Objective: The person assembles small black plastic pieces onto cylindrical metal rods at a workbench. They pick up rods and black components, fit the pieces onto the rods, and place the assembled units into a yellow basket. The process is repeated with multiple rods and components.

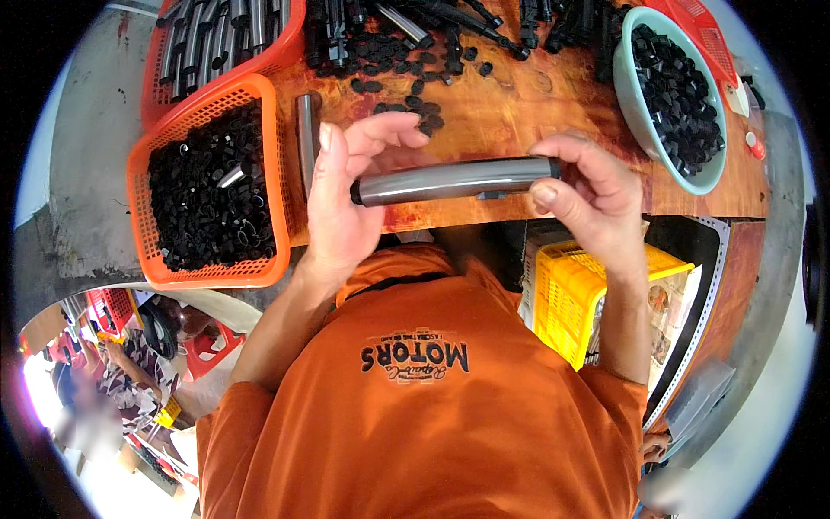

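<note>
My orange shirt (424,406) sits nearest; beyond it both hands, left (341,203) and right (588,195), grip a grey metal tube (454,180) level above the wooden desk (519,104), ends pinched for control.

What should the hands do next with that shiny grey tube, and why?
Probably press the small black cap fully into the tube's end. Both hands hold the grey tube level over the wooden table: the left hand grips one end, while the right hand pinches the other end, where the cap sits.
</note>
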A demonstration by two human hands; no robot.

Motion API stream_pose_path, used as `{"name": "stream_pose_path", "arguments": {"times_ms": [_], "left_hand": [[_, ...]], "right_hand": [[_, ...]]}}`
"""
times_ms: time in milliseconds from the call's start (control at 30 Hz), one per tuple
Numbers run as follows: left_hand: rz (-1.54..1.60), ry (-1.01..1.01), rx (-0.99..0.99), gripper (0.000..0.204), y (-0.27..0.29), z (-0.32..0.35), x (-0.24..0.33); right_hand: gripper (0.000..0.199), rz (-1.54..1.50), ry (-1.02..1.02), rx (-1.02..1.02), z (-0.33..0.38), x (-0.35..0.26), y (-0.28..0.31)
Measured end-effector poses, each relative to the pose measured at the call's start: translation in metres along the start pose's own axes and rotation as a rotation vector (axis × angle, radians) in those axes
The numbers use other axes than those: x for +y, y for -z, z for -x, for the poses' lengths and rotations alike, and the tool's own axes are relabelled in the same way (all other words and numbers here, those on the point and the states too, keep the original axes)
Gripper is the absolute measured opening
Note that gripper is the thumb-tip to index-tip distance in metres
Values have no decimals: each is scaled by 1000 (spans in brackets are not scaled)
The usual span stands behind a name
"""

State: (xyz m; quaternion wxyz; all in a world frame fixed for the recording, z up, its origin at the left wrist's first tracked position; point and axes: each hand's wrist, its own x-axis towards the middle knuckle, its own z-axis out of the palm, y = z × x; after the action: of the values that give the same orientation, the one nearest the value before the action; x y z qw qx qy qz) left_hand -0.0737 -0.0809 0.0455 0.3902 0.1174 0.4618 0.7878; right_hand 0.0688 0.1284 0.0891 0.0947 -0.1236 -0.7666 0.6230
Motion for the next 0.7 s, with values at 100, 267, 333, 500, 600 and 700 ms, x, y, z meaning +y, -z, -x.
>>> {"name": "stream_pose_path", "arguments": {"times_ms": [100, 267, 333, 500, 600, 700], "left_hand": [[111, 22, 97, 70, -5, -5, -6], [-239, 340, -259, 54, 3, 7, 10], [-66, 446, -268, 46, 8, 7, 11], [-68, 475, -253, 48, 9, 12, 5], [-91, 561, -256, 52, -6, 14, 6], [-169, 613, -287, 58, -14, 15, 6]], "right_hand": [[31, 68, 27, 113, 9, 10, -13], [34, 247, 82, 139, 19, 11, -11], [34, 275, 103, 111, 22, 10, -8], [93, 10, 290, 196, 6, 13, 0], [118, -142, 270, 192, -11, -1, -14], [124, -396, 246, 138, -15, 0, -31]]}}
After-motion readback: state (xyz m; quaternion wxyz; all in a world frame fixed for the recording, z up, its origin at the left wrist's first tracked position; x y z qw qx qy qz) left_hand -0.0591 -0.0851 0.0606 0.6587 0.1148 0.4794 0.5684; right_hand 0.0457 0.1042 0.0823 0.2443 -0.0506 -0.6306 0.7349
